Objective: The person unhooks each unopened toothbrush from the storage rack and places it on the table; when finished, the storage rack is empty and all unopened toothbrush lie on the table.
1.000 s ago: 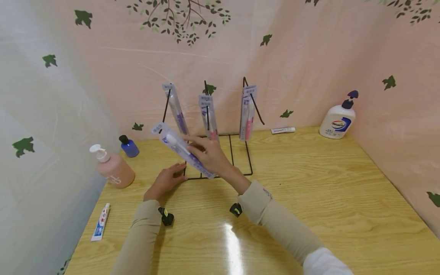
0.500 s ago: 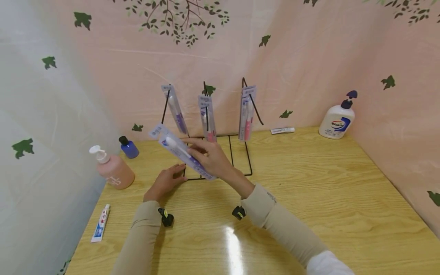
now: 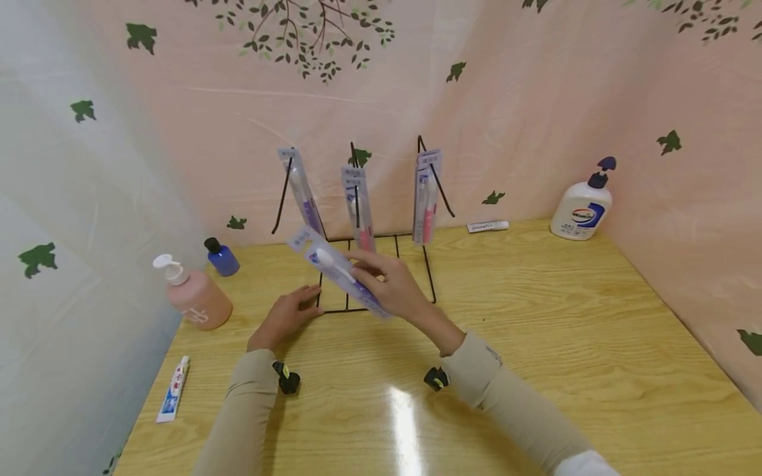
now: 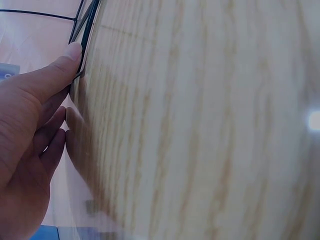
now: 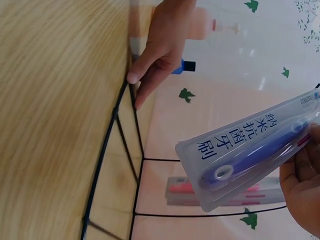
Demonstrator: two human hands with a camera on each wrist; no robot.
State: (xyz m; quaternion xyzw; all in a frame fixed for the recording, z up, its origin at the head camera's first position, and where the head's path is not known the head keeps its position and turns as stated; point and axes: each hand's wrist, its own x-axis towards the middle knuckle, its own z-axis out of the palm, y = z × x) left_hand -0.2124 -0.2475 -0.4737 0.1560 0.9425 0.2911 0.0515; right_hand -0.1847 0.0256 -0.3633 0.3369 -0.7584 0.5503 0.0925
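Observation:
My right hand (image 3: 395, 284) pinches a packaged toothbrush (image 3: 339, 268) with a purple handle, tilted over the front of a black wire rack (image 3: 434, 277). In the right wrist view, blue lettering marks the pack (image 5: 240, 145), with fingers (image 5: 295, 175) at its edge. Down at the rack's front left corner, my left hand (image 3: 288, 314) grips the frame between thumb and fingers. On the rack's hooks hang a purple toothbrush pack (image 3: 303, 192) at left, pink ones (image 3: 364, 231) in the middle and more pink ones (image 3: 428, 205) at right. The left hook's front end stands apart from the held pack.
A pink pump bottle (image 3: 202, 301), a small blue bottle (image 3: 223, 259) and a toothpaste tube (image 3: 172, 390) are on the left of the wooden table (image 3: 536, 344). Back right stand a white pump bottle (image 3: 580, 211) and a lying small tube (image 3: 488, 227). A patterned curtain closes the back.
My right hand has drawn the toothbrush pack to the right and slightly down, away from the left hook's tip. My left hand has stayed on the rack's corner.

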